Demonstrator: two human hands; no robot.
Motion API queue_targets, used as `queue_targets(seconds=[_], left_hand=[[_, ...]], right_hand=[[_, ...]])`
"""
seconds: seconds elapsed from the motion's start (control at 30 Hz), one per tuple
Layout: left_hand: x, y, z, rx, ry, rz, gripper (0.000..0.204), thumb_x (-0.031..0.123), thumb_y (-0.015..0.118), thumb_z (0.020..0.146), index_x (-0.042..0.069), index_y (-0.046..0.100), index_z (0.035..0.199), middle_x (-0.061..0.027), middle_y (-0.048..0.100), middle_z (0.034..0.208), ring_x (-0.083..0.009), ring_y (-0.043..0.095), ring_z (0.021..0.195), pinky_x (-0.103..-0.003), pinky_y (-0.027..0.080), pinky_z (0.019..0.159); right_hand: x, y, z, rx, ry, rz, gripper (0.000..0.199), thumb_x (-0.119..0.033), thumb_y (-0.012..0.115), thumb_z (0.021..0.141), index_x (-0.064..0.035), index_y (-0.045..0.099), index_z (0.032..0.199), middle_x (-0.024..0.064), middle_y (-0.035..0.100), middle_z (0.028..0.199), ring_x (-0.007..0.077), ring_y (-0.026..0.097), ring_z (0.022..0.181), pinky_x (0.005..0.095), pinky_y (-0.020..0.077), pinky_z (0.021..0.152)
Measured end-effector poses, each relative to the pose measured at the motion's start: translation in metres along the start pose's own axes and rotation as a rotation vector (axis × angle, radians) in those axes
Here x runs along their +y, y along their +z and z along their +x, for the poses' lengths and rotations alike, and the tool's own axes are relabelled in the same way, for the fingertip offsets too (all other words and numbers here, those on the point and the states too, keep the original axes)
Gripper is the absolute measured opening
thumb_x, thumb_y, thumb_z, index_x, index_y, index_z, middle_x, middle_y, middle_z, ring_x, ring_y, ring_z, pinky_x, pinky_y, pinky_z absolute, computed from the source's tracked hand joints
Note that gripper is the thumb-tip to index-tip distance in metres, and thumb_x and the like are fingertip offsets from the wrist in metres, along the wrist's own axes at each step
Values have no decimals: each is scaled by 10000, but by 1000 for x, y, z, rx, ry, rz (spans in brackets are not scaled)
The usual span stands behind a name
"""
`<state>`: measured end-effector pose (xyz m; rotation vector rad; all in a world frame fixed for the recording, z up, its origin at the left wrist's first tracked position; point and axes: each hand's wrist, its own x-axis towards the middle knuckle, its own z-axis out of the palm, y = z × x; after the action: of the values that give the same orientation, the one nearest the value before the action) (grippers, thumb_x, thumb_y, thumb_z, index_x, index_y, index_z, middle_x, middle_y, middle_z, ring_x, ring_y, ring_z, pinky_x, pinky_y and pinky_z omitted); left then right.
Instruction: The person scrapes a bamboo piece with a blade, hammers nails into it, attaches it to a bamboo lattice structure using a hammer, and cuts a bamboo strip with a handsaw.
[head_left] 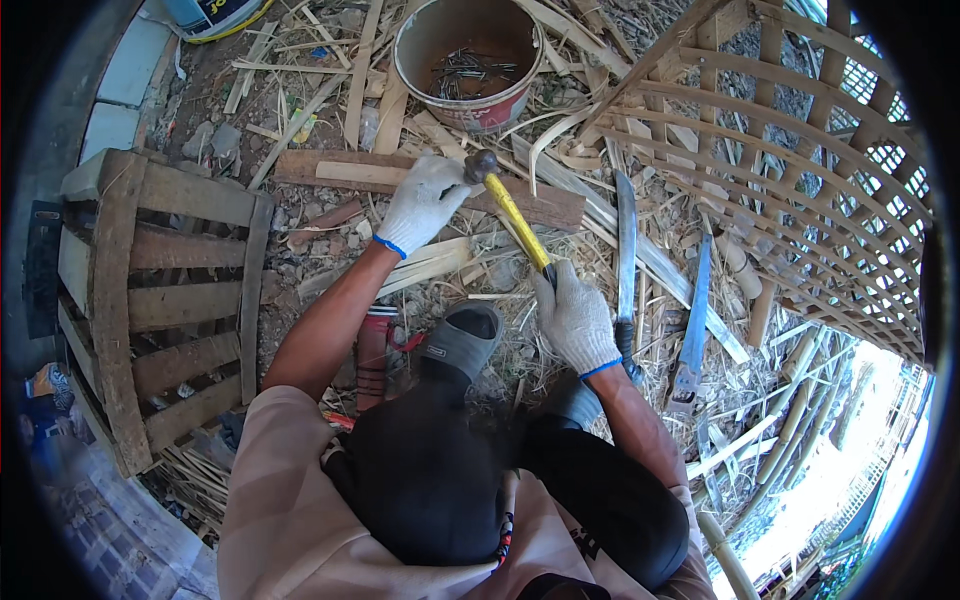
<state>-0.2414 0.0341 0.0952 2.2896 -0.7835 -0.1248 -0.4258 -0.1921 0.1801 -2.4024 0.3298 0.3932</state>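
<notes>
The person squats, knees drawn up in dark trousers at the lower centre of the frame, both forearms bare below pale short sleeves. The left arm runs from the lower left up toward the upper centre, nearly straight, ending in the left hand [424, 203], white-gloved with a blue cuff, fingers curled down and pinched together. The right arm is bent sharply at the elbow and rises from the lower right; the right hand [574, 316], gloved alike, is clenched in a fist at centre frame, knuckles upward.
</notes>
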Motion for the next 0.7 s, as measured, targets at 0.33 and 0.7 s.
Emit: queue_targets(seconds=[0.33,0.7], left_hand=[[1,-3,-4,-11,20,11,257,134,724,880,67,665,1121,-160,663,1121,-410,604,1131,-506,475,1059],[25,-22,9,-158,-88,232,242,196,734,871,64,702,1070,-153,659,1108,-385,608,1094,-500,482,997]], right_hand=[[2,-2,7,-32,18,-52,343,-359,604,1052,-27,540,1107,302,695,804,522,693,772,621,539,683],[68,29,-62,-1,60,291,370,-334,581,1060,22,612,1154,330,680,1063,509,659,1071,543,510,873]])
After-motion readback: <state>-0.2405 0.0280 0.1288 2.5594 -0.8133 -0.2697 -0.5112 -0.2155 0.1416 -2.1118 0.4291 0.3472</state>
